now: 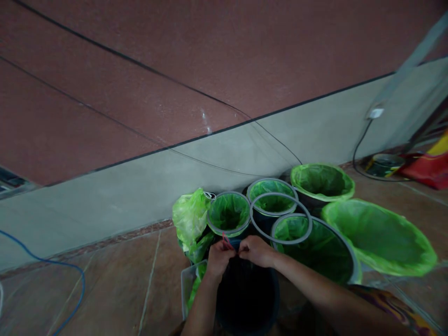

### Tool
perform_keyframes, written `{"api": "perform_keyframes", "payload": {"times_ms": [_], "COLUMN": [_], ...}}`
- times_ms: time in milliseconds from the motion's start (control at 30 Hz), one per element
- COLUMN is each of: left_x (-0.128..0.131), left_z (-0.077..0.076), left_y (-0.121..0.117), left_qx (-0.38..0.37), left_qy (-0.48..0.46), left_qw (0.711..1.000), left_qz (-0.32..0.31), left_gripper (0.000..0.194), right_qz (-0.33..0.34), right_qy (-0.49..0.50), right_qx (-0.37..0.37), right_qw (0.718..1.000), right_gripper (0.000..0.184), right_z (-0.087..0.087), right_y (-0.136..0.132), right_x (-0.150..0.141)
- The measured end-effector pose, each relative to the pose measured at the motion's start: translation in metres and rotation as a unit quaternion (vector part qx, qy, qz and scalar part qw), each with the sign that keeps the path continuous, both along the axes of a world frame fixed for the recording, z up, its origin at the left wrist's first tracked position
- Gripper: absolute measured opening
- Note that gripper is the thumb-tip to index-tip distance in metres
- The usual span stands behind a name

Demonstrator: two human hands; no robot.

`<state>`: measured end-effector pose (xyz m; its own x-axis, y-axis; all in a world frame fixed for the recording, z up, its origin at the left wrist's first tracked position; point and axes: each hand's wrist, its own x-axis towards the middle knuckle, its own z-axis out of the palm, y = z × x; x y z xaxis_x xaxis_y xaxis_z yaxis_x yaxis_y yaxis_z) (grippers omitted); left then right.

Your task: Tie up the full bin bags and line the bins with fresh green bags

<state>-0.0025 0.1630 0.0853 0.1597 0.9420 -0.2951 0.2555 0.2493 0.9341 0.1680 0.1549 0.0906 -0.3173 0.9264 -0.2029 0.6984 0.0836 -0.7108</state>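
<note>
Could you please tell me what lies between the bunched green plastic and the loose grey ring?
One grey-rimmed, green-lined bin stands between them, as the head view shows.

Green liners: thin, crinkled plastic film, faint sheen. Loose grey ring: smooth, matt plastic. Dark bin: probably smooth plastic, too dim for certainty. Wall: matt paint.

the floor is brown and tiled, with pale joints. a blue cord curves across it at the left. toward the middle stand a pale plastic box, a dark bin and a cluster of green-lined bins; a small dark pot sits farther right, beside a red object.
</note>
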Motion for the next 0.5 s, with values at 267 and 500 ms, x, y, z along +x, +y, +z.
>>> {"api": "perform_keyframes", "payload": {"times_ms": [267,500], "left_x": [0.006,0.015], "left_z": [-0.005,-0.004], "left_y": [0.001,-0.007], "left_qx": [0.097,0.115], "left_qy": [0.029,0.116], "left_qw": [0.993,0.986], "left_qz": [-0.054,-0.029], "left_gripper": [0.016,0.014], "right_qz": [-0.05,-0.065], "right_qy": [0.043,0.057], "right_qx": [0.05,-0.024], "right_qw": [0.997,0.996], "right_gripper": [0.031,0.031], "right_z": [-0.002,-0.012], "right_y": [0.002,0.001], "right_x": [-0.007,-0.011]}}
